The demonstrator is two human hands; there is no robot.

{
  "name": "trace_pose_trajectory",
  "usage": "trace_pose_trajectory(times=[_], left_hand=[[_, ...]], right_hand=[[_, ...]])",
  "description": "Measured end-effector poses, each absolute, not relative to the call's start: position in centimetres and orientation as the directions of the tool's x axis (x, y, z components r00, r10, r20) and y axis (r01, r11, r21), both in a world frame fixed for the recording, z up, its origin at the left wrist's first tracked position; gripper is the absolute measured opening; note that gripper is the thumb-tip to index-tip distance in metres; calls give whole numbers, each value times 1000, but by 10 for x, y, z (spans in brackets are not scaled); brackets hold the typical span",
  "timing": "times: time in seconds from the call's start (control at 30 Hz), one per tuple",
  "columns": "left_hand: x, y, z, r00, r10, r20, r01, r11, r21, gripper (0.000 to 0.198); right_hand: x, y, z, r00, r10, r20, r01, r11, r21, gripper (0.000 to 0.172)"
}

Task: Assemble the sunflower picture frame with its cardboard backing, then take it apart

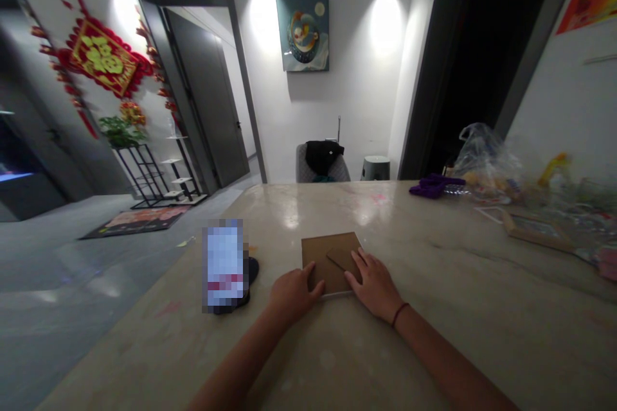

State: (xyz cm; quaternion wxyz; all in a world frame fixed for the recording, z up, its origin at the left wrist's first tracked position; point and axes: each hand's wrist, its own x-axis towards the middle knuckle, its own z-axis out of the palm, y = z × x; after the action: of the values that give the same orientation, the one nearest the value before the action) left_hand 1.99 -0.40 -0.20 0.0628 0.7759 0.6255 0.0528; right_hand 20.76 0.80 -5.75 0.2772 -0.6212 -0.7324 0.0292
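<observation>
Two hands rest on a brown backing board point(324, 255) that lies flat on the pale marble tabletop point(434, 308), close to the near edge and a little left of the middle. The left hand point(293, 293) sits at the board's 7 o'clock corner, fingers loosely curled and thumb lying along the near edge. Whether it pinches that edge or only leans on it I cannot tell. The right hand point(373, 282) lies at the board's 4 o'clock, fingers laid out flat and nearly together, their tips touching a brown flap point(343, 258) that slants across the board's right half. It clamps nothing. A dark red cord point(400, 313) circles the right wrist.

At 9 o'clock from the board, near the left hand, a phone point(224, 263) stands upright on a dark round base point(251, 268); its screen is blurred out. Toward 2 o'clock, well apart, a purple cloth point(431, 186) lies by a clear plastic bag point(482, 157). At 3 o'clock a wooden frame point(537, 231) lies flat among loose clutter too small to tell.

Beyond the far edge of the tabletop, at 12 o'clock, a grey chair point(337, 170) carries a black garment point(322, 155), with a painting point(303, 32) on the wall above. At 10 o'clock a red hanging ornament point(103, 61) is on the wall over a plant stand point(144, 173).
</observation>
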Motion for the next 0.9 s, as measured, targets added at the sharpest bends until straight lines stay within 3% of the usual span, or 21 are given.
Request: trace_pose_trajectory(times=[0.27, 0.43, 0.6, 0.77, 0.9], left_hand=[[13, -9, 0, 288, 956, -55, 942, -273, 194, 83], [11, -7, 2, 323, 945, -58, 933, -307, 187, 80], [11, -6, 0, 324, 945, -46, 934, -312, 174, 78], [12, -7, -4, 324, 945, -50, 933, -310, 186, 70], [21, -5, -14, 248, 969, 8, 959, -246, 138, 54]], right_hand=[[210, 5, -60, -36, 924, 380, 852, 227, -472, 57], [215, 4, -58, 28, 923, 384, 781, 219, -585, 48], [222, 4, -57, -12, 925, 381, 744, 262, -614, 50], [231, 2, -57, -87, 921, 379, 741, 314, -593, 52], [228, 3, -59, -71, 931, 359, 808, 265, -527, 44]])
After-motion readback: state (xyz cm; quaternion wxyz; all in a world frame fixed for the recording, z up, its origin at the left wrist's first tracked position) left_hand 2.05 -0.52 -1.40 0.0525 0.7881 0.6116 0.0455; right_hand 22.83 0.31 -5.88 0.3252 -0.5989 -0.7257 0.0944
